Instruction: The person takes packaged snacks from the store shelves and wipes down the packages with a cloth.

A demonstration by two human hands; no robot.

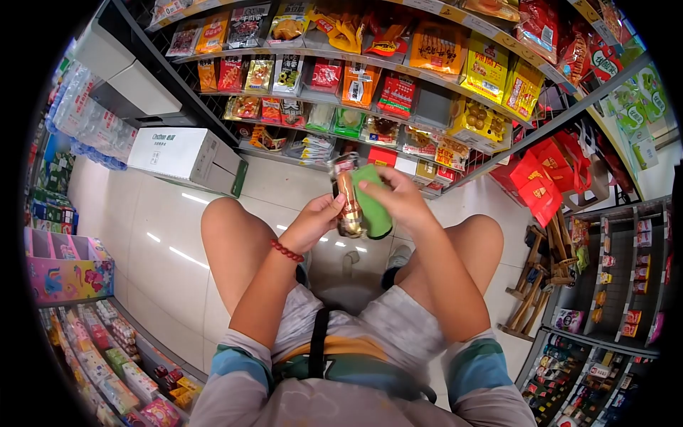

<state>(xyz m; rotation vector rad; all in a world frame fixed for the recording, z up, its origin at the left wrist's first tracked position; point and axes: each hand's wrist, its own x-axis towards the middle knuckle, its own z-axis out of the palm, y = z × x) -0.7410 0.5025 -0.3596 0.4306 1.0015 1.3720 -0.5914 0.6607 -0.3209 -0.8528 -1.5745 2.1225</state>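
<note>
My left hand (316,219), with a red beaded bracelet at the wrist, pinches a shiny snack packet (348,196) that has a sausage pictured on it. The packet is held nearly upright between my knees, above the floor. My right hand (400,198) is closed on a folded green cloth (371,201), its thumb lying on top. The cloth is against the right side of the packet and hides part of it. The lower shelves of packaged snacks (348,122) stand just ahead of both hands.
A white carton (186,158) sits on the tiled floor (163,220) at the left, near wrapped water bottles (89,110). Red bags (548,178) and wooden stools (533,285) are at the right. Racks of small goods (117,363) flank me at lower left.
</note>
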